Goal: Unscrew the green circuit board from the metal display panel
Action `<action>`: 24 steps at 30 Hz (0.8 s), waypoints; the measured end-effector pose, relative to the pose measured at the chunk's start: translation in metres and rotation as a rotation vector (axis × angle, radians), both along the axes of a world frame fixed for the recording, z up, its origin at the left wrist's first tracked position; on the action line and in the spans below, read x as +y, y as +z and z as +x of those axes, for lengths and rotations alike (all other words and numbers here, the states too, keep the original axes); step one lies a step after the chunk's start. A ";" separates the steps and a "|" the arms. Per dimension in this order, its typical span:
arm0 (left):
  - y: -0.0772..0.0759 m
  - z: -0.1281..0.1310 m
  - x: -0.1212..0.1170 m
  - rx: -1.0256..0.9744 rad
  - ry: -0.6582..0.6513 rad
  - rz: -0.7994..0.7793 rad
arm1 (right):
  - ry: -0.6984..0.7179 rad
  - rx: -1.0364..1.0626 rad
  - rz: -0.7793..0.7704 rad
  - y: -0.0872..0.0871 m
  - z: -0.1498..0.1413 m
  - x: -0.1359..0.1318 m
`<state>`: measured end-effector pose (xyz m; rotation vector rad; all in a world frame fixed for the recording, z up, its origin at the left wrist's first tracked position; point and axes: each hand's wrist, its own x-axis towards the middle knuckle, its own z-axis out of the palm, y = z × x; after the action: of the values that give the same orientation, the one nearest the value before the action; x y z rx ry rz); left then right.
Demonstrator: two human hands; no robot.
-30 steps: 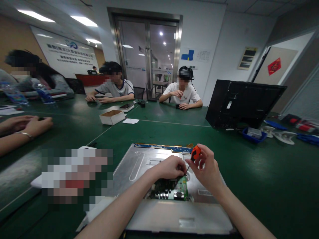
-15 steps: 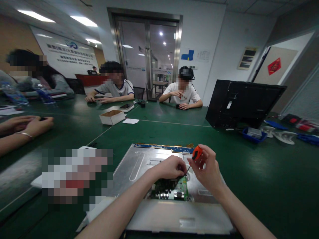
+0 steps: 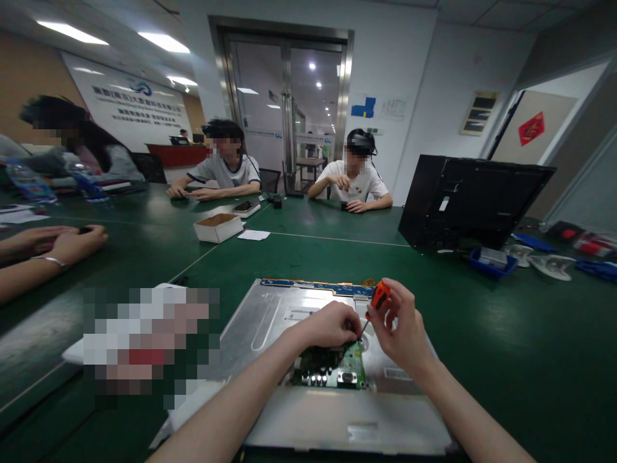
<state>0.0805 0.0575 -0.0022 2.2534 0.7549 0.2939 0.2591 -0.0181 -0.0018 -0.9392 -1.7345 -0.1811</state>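
Note:
In front of me lies a flat metal display panel (image 3: 241, 350) with its back up. A green circuit board (image 3: 332, 373) sits on it. My right hand (image 3: 398, 321) grips an orange and black screwdriver (image 3: 380, 294), tilted, its shaft pointing down and left toward the upper right corner of the board. My left hand (image 3: 335, 325) is closed by the screwdriver's tip, thumb and fingers pinched together. Whatever those fingers hold is hidden. A blue circuit strip (image 3: 308, 286) runs along the panel's far edge.
A black monitor (image 3: 472, 199) stands at the right, with a blue tray (image 3: 491, 260) before it. A white open box (image 3: 218, 228) and paper (image 3: 254, 235) lie on the green table (image 3: 308, 257) farther back. Another person's hands (image 3: 72, 247) are at the left. Several people sit around.
The screwdriver handle has turned a little in my right hand, and its fingers have shifted slightly. My left hand stays in place at the tip.

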 end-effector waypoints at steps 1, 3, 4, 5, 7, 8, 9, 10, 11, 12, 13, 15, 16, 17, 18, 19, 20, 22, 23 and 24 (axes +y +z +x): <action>0.000 0.000 0.000 0.000 0.000 0.001 | -0.015 0.002 0.003 -0.001 0.001 0.001; 0.000 0.000 -0.001 -0.003 -0.001 0.002 | -0.049 -0.003 0.006 -0.004 0.003 0.002; 0.000 -0.001 -0.001 -0.006 -0.003 0.002 | -0.064 -0.009 0.008 -0.005 0.004 0.003; 0.000 -0.001 -0.001 -0.009 -0.006 0.001 | -0.075 -0.017 0.013 -0.005 0.005 0.003; 0.000 -0.001 -0.001 -0.013 -0.013 -0.003 | -0.075 -0.037 0.014 -0.004 0.005 0.002; 0.001 -0.001 -0.001 -0.014 -0.016 -0.006 | -0.064 -0.044 0.009 -0.002 0.005 0.002; 0.001 -0.001 -0.001 -0.015 -0.018 -0.008 | -0.049 -0.049 0.004 -0.001 0.004 0.000; 0.001 -0.001 -0.001 -0.015 -0.016 -0.009 | -0.030 -0.054 -0.002 0.001 0.003 -0.001; 0.001 -0.001 -0.001 -0.014 -0.013 -0.009 | -0.013 -0.058 -0.010 0.002 0.002 -0.002; 0.000 -0.001 -0.001 -0.012 -0.009 -0.009 | -0.001 -0.060 -0.019 0.004 0.002 -0.003; 0.000 0.000 -0.001 -0.010 -0.004 -0.010 | 0.007 -0.059 -0.027 0.005 0.001 -0.003; 0.000 0.000 0.000 -0.005 0.003 -0.014 | 0.006 -0.050 -0.040 0.005 0.001 -0.003; -0.001 0.000 0.000 -0.003 0.005 -0.016 | -0.001 -0.045 -0.046 0.005 0.001 -0.003; -0.001 0.000 0.000 -0.002 0.007 -0.016 | -0.012 -0.041 -0.051 0.004 0.002 -0.002; -0.001 0.000 0.000 -0.002 0.010 -0.016 | -0.024 -0.039 -0.051 0.003 0.002 -0.002; -0.001 0.000 0.000 -0.001 0.011 -0.016 | -0.038 -0.038 -0.044 0.003 0.003 -0.001; -0.001 0.000 0.000 -0.002 0.013 -0.017 | -0.051 -0.038 -0.034 0.002 0.004 0.000; -0.001 -0.001 0.000 -0.001 0.012 -0.020 | -0.069 -0.040 -0.003 0.001 0.005 0.002; -0.001 -0.001 0.000 0.000 0.011 -0.023 | -0.071 -0.039 0.013 0.001 0.006 0.002; 0.000 -0.001 0.000 0.000 0.009 -0.025 | -0.067 -0.038 0.022 0.001 0.006 0.003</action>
<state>0.0795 0.0575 -0.0023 2.2267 0.7650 0.2873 0.2650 -0.0154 -0.0006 -0.9842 -1.7338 -0.2622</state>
